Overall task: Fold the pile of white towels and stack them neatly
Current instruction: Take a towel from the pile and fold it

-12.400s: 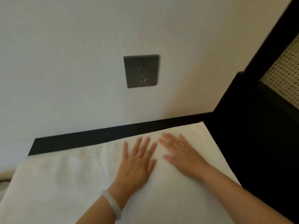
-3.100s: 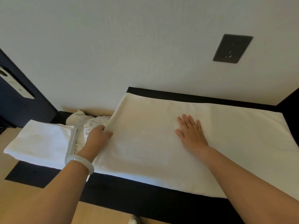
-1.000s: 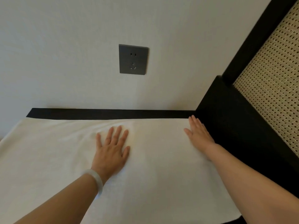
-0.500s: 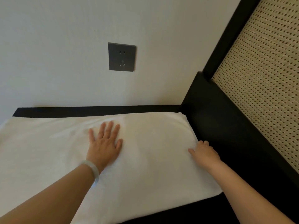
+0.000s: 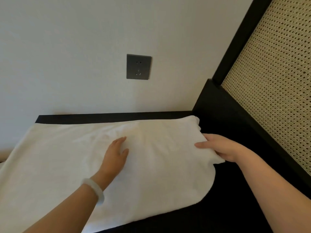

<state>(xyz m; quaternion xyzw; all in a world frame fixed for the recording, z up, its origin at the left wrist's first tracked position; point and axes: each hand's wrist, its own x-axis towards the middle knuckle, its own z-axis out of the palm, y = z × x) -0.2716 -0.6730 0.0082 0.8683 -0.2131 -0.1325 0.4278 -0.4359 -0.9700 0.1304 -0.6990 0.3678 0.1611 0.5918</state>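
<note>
The fingers (image 5: 201,145) of the right hand (image 5: 223,149) grasp the right-hand edge of the white towel (image 5: 159,179). The thumb lies along the top of the cloth and the remaining fingers curl out of sight beneath it. The gripped edge stands slightly proud of the surface and bunches into a soft ridge. The fingers (image 5: 120,143) of the left hand (image 5: 114,158) are released, straight and close together, with the palm resting flat on the towel near its middle. Shallow creases fan through the cloth between the two hands. A pale, smooth, milky bangle (image 5: 96,189) circles the left wrist. The towel is a broad, matte, finely napped sheet spread on the black table (image 5: 223,214). Its far edge runs parallel to the wall (image 5: 75,47) and leaves a narrow dark strip of table exposed. Its near right corner is rounded, and its left part passes out of view. How many layers it has cannot be told. The table is flat, dark and without visible grain. The wall is off-white and plain, with a faint plaster texture. It carries a square, dark grey socket plate (image 5: 138,66) with small pin slots, set above the towel's far edge. At right, a black frame (image 5: 235,42) rises at the table's end. It encloses a panel of woven cane (image 5: 272,84), straw-coloured and pierced by a regular grid of small dark openings.
</note>
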